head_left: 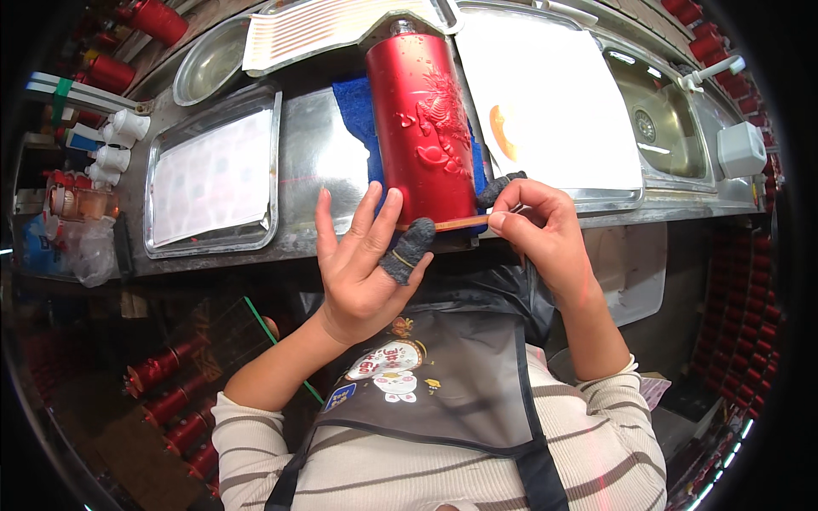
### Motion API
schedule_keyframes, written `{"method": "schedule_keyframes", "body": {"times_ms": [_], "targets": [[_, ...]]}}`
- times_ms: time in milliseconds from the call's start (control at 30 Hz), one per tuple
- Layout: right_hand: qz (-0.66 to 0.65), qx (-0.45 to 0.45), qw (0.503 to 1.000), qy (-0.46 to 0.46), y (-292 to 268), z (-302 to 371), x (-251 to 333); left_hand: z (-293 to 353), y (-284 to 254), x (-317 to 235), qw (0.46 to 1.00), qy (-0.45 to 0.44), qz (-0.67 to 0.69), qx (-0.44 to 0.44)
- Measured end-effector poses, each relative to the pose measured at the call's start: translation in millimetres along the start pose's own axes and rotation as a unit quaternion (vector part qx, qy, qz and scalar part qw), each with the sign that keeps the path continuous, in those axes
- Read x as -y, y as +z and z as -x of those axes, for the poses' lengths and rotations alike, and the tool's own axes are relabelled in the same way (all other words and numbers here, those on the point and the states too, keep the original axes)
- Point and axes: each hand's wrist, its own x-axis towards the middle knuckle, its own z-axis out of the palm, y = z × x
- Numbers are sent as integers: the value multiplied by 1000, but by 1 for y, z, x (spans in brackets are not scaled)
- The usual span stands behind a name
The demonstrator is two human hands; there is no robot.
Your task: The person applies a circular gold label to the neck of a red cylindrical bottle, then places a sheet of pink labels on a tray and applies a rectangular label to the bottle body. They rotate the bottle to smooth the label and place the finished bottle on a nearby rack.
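A red metallic bottle [417, 128] with a raised dragon-like relief lies on a blue cloth [354, 106], its base toward me. Along the base edge runs a thin orange-brown strip [460, 223]. My left hand [354, 272] is open, fingers spread beside the bottle's lower left. Its thumb wears a dark grey finger cover [406, 255] held by a band, and the tip rests at the strip. With thumb and forefinger, my right hand [541, 228] pinches the strip's right end. Another dark finger cover [498, 189] shows on that hand, beside the bottle.
Left of the bottle, a metal tray [274, 170] holds a patterned sheet. A white sheet [554, 102] lies to the right, before a steel sink [656, 111]. At the far left are white spools [126, 128]. More red bottles [175, 375] stand low left; a steel bowl [209, 68] sits behind.
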Motion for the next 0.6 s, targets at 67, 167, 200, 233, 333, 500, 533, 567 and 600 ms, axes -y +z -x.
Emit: {"method": "schedule_keyframes", "body": {"times_ms": [67, 167, 200, 233, 333, 500, 533, 567, 600], "targets": [[4, -3, 1000, -7, 1, -2, -3, -10, -2, -4, 999, 24, -27, -4], [9, -5, 1000, -5, 1, -3, -7, -25, -1, -10, 997, 54, -58, -2], [10, -10, 1000, -3, 2, -3, -8, -31, 3, -12, 996, 67, -66, 6], [10, -15, 1000, -3, 2, -3, -10, -37, 7, -15, 994, 82, -75, 15], [-8, -14, 1000, -4, 1, -6, -16, -35, 18, -10, 998, 33, -50, -30], [21, 6, 1000, -2, 3, -2, -5, -9, 14, 9, 989, -98, 102, -54], [19, 7, 1000, 1, 2, -1, -2, -4, 12, 10, 989, -101, 99, -48], [17, 9, 1000, 4, 2, 0, -1, 4, 9, 9, 989, -104, 97, -42], [14, 3, 1000, 5, 1, 1, -1, 11, 8, 7, 990, -101, 89, -33]]}}
